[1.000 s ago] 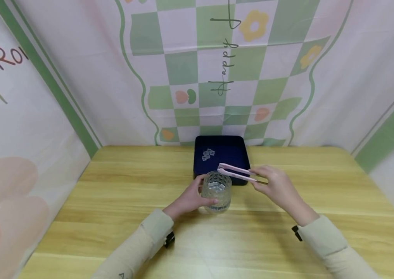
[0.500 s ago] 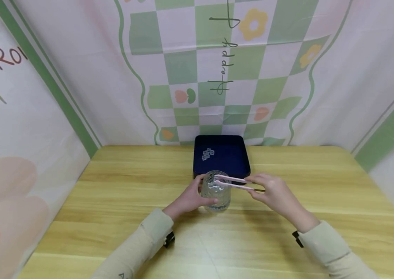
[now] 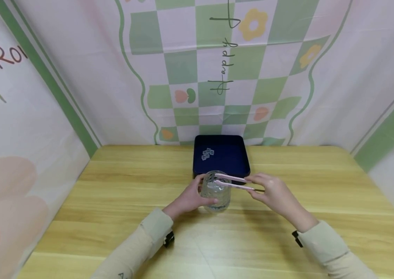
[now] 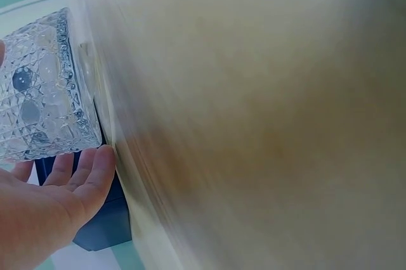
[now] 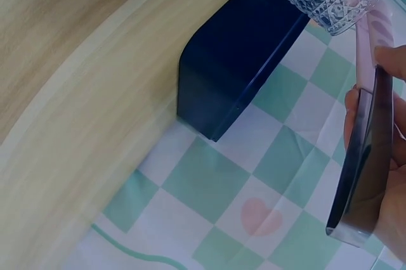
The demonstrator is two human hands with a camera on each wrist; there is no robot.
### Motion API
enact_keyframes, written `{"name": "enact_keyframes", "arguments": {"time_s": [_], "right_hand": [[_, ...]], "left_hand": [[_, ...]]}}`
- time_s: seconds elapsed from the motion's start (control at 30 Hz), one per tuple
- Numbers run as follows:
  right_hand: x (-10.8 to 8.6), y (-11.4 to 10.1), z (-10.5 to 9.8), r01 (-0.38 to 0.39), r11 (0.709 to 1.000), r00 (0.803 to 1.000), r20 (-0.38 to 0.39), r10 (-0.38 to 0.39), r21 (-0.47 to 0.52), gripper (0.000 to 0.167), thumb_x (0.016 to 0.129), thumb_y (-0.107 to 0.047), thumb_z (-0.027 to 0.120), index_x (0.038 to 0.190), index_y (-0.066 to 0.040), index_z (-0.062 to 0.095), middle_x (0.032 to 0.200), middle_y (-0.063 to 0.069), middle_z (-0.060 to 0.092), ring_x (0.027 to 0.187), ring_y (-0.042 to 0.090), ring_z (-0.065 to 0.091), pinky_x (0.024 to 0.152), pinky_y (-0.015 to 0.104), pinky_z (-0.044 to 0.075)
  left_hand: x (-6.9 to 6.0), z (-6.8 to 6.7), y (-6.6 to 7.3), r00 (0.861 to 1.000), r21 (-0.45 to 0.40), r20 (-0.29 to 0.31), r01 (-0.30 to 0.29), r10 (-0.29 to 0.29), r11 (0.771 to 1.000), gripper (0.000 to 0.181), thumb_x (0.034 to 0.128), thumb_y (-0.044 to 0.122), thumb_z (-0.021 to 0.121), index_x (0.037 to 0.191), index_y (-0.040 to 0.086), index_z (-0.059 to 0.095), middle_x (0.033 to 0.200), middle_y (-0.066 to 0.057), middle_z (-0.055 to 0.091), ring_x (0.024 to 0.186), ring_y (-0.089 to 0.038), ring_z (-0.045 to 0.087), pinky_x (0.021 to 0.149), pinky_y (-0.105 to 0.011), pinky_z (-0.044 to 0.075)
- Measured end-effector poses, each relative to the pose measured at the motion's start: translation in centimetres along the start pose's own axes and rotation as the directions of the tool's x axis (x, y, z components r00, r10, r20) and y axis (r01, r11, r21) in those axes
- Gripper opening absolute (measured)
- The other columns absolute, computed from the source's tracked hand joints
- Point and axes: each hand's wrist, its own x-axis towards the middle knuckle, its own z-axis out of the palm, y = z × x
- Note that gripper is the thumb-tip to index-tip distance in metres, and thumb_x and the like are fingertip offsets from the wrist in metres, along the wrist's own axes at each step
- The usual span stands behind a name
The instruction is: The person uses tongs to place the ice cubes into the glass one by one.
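Note:
In the head view my left hand (image 3: 193,193) holds a clear patterned drinking glass (image 3: 217,197), thumb in front and fingers behind. The left wrist view shows fingers near the base of the glass (image 4: 44,92). My right hand (image 3: 273,193) grips pink-tipped metal tongs (image 3: 233,186) between thumb and fingers. Their two tips stand apart, inside the mouth of the glass. Clear material shows inside the glass, its shape hard to make out. Behind it, a dark blue tray (image 3: 232,159) holds several small clear pieces, like ice cubes (image 3: 207,154), at its left side.
A wooden table (image 3: 141,174) carries everything. A patterned cloth (image 3: 183,69) hangs right behind the tray, and further cloth walls stand at left and right. The tray's dark side wall (image 5: 209,99) shows in the right wrist view.
The tongs have come down and slightly left from above the rim into the mouth of the glass. Their tips, closer together half a second ago, have spread. The left hand stays put.

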Motion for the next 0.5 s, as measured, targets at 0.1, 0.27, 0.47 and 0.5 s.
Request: {"name": "enact_keyframes", "arguments": {"time_s": [0.1,0.27,0.47,0.5], "right_hand": [[0.0,-0.1,-0.1,-0.014,1.0,1.0,0.014,0.014,0.002,0.031,0.069,-0.003,0.081,0.099,-0.001,0.072,0.092,0.009,0.073,0.081,0.024,0.07,0.067,0.038,0.057],[0.1,-0.3,-0.1,-0.054,0.998,0.998,0.033,0.054,0.01,0.033,0.07,-0.003,0.08,0.102,-0.003,0.072,0.096,0.01,0.073,0.085,0.027,0.07,0.07,0.04,0.057],[1.2,-0.4,0.6,-0.127,0.991,0.991,0.049,0.125,0.029,0.032,0.074,-0.007,0.078,0.105,-0.002,0.07,0.098,0.014,0.072,0.089,0.03,0.069,0.074,0.044,0.056],[1.5,-0.4,0.7,-0.149,0.988,0.987,0.061,0.147,0.035,0.032,0.075,-0.007,0.077,0.106,-0.001,0.07,0.099,0.015,0.072,0.09,0.031,0.069,0.076,0.045,0.056]], "left_hand": [[0.0,0.0,0.0,1.0,0.002,-0.003,0.001,-0.001,1.0,0.094,0.0773,0.032,0.08,0.15,0.013,0.023,0.142,-0.015,0.044,0.128,-0.032,0.046,0.101,-0.049,0.045],[-0.1,0.0,0.0,1.0,-0.003,-0.009,-0.004,0.004,1.0,0.094,0.0769,0.031,0.08,0.149,0.012,0.024,0.142,-0.015,0.045,0.128,-0.033,0.046,0.101,-0.049,0.045],[-0.1,0.1,0.1,1.0,-0.008,-0.017,-0.006,0.006,1.0,0.093,0.0769,0.03,0.08,0.149,0.011,0.025,0.142,-0.015,0.045,0.126,-0.034,0.048,0.1,-0.049,0.046],[0.0,0.1,0.1,1.0,-0.006,-0.017,-0.01,0.01,1.0,0.093,0.0769,0.03,0.08,0.149,0.011,0.025,0.142,-0.016,0.045,0.126,-0.034,0.048,0.1,-0.048,0.046]]}}
